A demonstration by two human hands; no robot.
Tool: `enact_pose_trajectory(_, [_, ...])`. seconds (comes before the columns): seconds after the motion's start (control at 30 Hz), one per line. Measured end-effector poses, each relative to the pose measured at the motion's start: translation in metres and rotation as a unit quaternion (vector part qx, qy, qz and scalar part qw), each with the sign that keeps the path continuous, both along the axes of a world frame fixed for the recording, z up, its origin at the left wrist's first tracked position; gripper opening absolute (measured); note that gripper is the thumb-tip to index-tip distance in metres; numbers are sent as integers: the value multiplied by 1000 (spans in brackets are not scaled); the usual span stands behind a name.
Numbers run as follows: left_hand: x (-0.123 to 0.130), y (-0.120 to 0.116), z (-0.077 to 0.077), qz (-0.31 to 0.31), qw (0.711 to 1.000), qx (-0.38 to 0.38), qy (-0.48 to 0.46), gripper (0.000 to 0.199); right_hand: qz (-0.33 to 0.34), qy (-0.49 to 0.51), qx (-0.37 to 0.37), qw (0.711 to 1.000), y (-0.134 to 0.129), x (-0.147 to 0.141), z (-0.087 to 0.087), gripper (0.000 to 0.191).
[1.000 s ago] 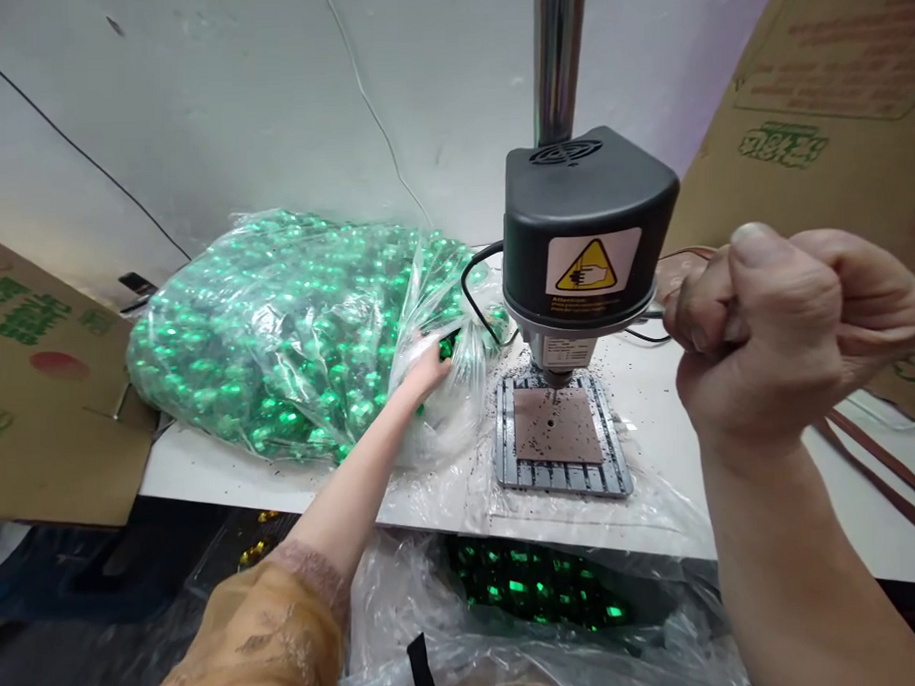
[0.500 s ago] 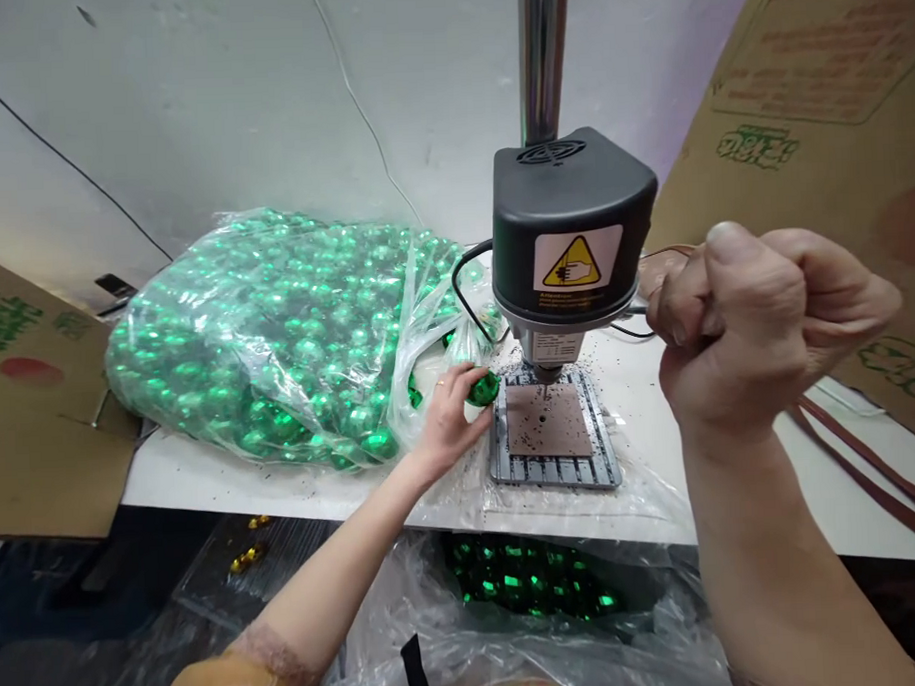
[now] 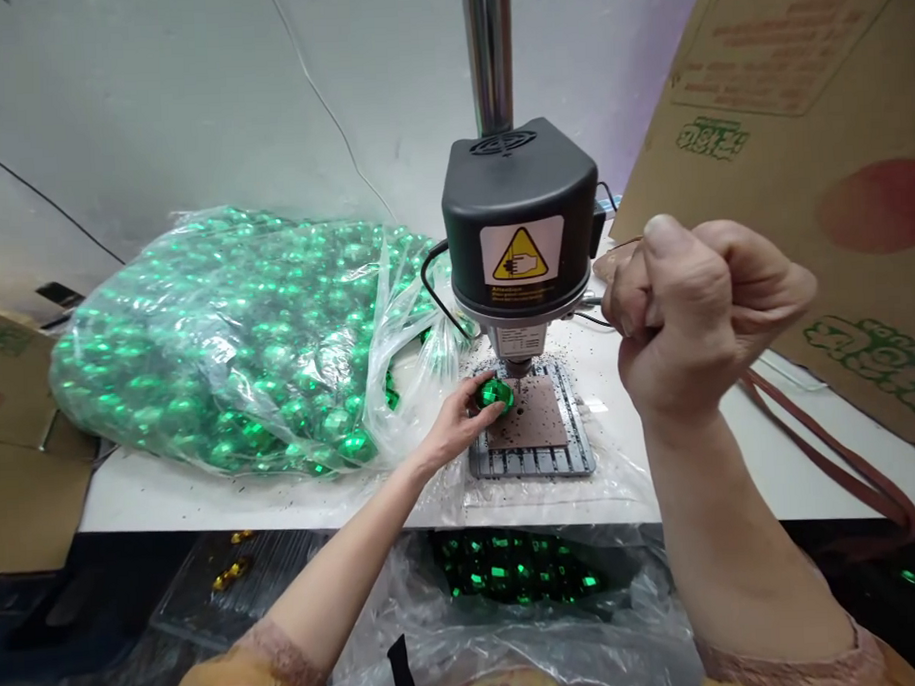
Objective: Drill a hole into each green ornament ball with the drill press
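Observation:
A shiny green faceted ball (image 3: 495, 395) is pinched between the thumb and fingers of my left hand (image 3: 464, 418). It is over the left part of the brown pad (image 3: 535, 425) on the slotted base plate (image 3: 581, 449), beside the drill chuck (image 3: 516, 366). Above hangs the black head of a small bench drill press (image 3: 520, 211) with a yellow warning label. My right hand (image 3: 696, 305) is closed in a fist at the head's right side, around the drill press lever (image 3: 592, 301); most of the lever is hidden by the fingers.
A large clear bag of green balls (image 3: 224, 341) lies on the white table (image 3: 208, 502) to the left. Cardboard boxes (image 3: 768, 222) flank both sides. More green balls (image 3: 510, 566) sit in plastic below the table edge. Dark shavings dot the base, and a brown strap (image 3: 829, 460) lies right.
My left hand has brought the green ball rightwards from beside the base plate to over the pad. My right hand stays closed at the lever. The view has shifted slightly right.

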State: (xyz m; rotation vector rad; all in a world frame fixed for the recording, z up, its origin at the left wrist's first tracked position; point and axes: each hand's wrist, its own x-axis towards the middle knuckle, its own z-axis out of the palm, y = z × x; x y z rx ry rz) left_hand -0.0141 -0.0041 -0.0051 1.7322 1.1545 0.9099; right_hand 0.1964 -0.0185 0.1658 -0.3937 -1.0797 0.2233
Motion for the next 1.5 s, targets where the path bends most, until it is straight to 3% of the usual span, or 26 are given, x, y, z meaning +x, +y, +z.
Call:
enact_pose_trajectory(0.17, [7, -1, 3, -22, 999, 31, 38, 61, 19, -6, 13, 1000, 1, 1, 0, 55])
enact_pose_trajectory(0.47, [26, -4, 9, 30, 995, 73, 54, 49, 4, 1, 6, 1000, -1, -1, -1, 53])
enact_pose_trajectory(0.57, [34, -7, 5, 45, 992, 99, 57, 48, 9, 3, 1, 1000, -2, -2, 0, 52])
enact_pose_trajectory(0.7, [41, -13, -6, 57, 996, 64, 18, 52, 23, -3, -2, 1000, -3, -2, 0, 53])
enact_pose_trajectory(0.97, [42, -16, -24, 37, 996, 66, -50, 58, -15, -29, -42, 999, -6, 1, 0, 56])
enact_pose_trajectory(1.33, [41, -16, -28, 24, 996, 70, -47, 57, -83, -20, 57, 995, -5, -6, -19, 54])
enact_pose_trajectory(1.5, [41, -18, -25, 32, 997, 63, -39, 56, -68, -25, 29, 997, -11, -3, -28, 54])
